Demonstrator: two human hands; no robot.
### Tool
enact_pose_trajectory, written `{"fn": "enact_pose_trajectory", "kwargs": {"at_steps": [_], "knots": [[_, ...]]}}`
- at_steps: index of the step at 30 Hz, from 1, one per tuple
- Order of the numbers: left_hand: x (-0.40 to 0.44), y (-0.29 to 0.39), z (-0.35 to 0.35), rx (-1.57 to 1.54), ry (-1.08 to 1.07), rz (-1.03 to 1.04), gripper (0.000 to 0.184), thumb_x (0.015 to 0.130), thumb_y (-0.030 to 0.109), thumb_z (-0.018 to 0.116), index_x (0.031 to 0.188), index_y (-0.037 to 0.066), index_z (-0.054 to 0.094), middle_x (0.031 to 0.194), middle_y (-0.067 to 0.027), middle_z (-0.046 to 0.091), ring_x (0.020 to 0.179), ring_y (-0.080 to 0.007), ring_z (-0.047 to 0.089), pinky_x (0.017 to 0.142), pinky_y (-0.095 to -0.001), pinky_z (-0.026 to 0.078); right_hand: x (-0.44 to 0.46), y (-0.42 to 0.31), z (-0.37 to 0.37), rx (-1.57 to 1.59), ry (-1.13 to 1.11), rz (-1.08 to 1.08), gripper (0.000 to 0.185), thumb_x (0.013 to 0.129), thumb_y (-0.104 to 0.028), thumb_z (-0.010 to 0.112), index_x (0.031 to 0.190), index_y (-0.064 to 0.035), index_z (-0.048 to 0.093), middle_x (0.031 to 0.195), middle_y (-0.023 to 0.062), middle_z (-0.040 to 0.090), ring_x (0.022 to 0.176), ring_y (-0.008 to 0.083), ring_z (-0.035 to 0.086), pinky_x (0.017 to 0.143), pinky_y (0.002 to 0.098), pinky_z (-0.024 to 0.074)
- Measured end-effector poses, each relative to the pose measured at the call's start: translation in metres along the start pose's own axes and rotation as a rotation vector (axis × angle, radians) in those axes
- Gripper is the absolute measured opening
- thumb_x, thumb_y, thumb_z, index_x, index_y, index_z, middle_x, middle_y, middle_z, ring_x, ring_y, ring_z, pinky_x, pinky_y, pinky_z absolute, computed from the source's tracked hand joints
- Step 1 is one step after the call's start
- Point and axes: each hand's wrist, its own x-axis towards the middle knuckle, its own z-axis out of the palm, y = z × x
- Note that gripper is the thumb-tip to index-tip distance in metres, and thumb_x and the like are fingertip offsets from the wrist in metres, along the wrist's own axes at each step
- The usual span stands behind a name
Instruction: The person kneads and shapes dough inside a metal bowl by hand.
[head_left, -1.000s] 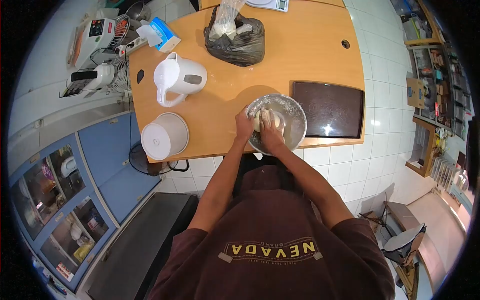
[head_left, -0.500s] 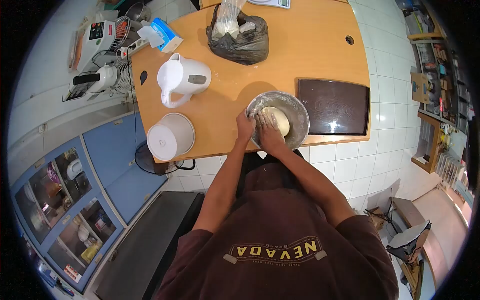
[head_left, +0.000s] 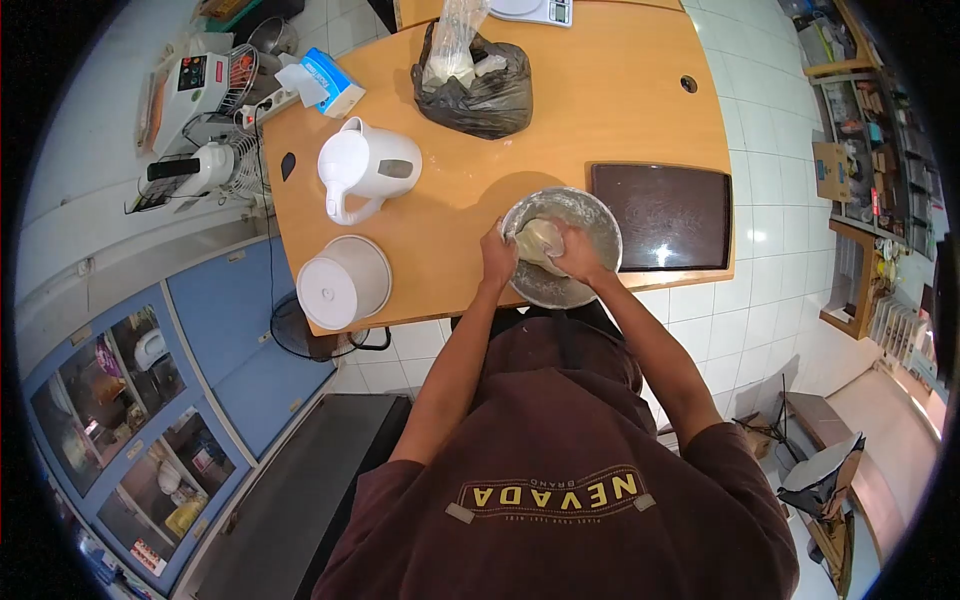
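Observation:
A metal bowl [head_left: 598, 218], dusted with flour inside, stands at the near edge of the table. In it lies a pale lump of dough [head_left: 538, 240]. At the bowl's left rim, my left hand [head_left: 498, 255] is closed around the edge. My right hand [head_left: 574, 253] reaches inside from the right, its fingers curled on the dough's right side. The fingertips are partly hidden by the dough and the hand itself.
Right of the bowl lies a dark brown tray [head_left: 660, 215]. A white kettle [head_left: 365, 165] and a white lidded container [head_left: 345, 282] stand to the left. Farther back are a black plastic bag [head_left: 490, 100], a tissue box [head_left: 335, 85] and a scale [head_left: 535, 10].
My right hand has gone from lying flat on the dough at the left to gripping it from the right. The dough looks pulled out of its smooth round shape. My left hand stays at the rim.

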Motion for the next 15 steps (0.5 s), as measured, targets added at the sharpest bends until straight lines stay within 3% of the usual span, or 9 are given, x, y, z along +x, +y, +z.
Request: {"fn": "enact_pose_trajectory", "kwargs": {"at_steps": [1,4,7,10,13,15], "knots": [[0.000,0.001,-0.001,-0.013,-0.007,-0.007,0.042,0.077,-0.008,0.054,0.119,-0.004,0.061,0.110,-0.0262,0.067,0.109,-0.0422,0.062,0.095,-0.0439,0.047,-0.004,-0.002,-0.003,-0.220,0.194,-0.157,0.072,0.077,-0.025,0.074,0.140,-0.0035,0.046,0.137,0.0258,0.053,0.126,0.0430,0.051,0.108,0.0468,0.0410],[0.002,-0.001,-0.001,0.015,0.013,-0.005,0.043,0.076,-0.010,0.054,0.118,-0.003,0.062,0.108,-0.0252,0.068,0.108,-0.0419,0.063,0.094,-0.0432,0.048,0.000,0.012,0.015,-0.299,0.083,0.087,0.084,0.069,-0.028,0.081,0.139,0.0001,0.043,0.140,0.0272,0.045,0.123,0.0435,0.051,0.105,0.0511,0.0429],[0.000,0.010,0.000,0.016,0.041,-0.011,0.042,0.076,-0.011,0.054,0.117,-0.003,0.062,0.107,-0.0247,0.068,0.107,-0.0418,0.064,0.092,-0.0428,0.049,0.007,0.000,0.028,-0.580,0.065,0.133,0.091,0.067,-0.030,0.082,0.139,0.0037,0.038,0.143,0.0306,0.038,0.129,0.0464,0.044,0.102,0.0538,0.0450],[-0.006,0.016,0.002,0.009,0.071,-0.028,0.041,0.077,-0.012,0.053,0.116,-0.004,0.063,0.106,-0.0251,0.068,0.106,-0.0422,0.064,0.091,-0.0430,0.049,0.007,-0.035,0.008,-0.525,-0.093,0.205,0.087,0.066,-0.026,0.083,0.135,0.0044,0.039,0.138,0.0310,0.039,0.131,0.0476,0.041,0.100,0.0556,0.0469],[-0.007,0.014,0.002,0.072,0.084,-0.053,0.039,0.077,-0.011,0.054,0.114,-0.005,0.063,0.105,-0.0259,0.068,0.105,-0.0428,0.064,0.090,-0.0437,0.049,0.001,-0.011,0.031,-0.582,0.079,0.014,0.081,0.064,-0.019,0.084,0.127,0.0021,0.040,0.129,0.0298,0.043,0.127,0.0471,0.045,0.096,0.0534,0.0492],[-0.006,0.004,0.005,0.086,0.102,-0.048,0.038,0.077,-0.010,0.055,0.114,-0.005,0.063,0.104,-0.0263,0.068,0.105,-0.0432,0.064,0.090,-0.0442,0.049,-0.007,-0.017,0.030,-0.495,0.003,0.063,0.078,0.062,-0.014,0.084,0.123,0.0008,0.039,0.128,0.0289,0.044,0.121,0.0480,0.049,0.093,0.0527,0.0501]]}}
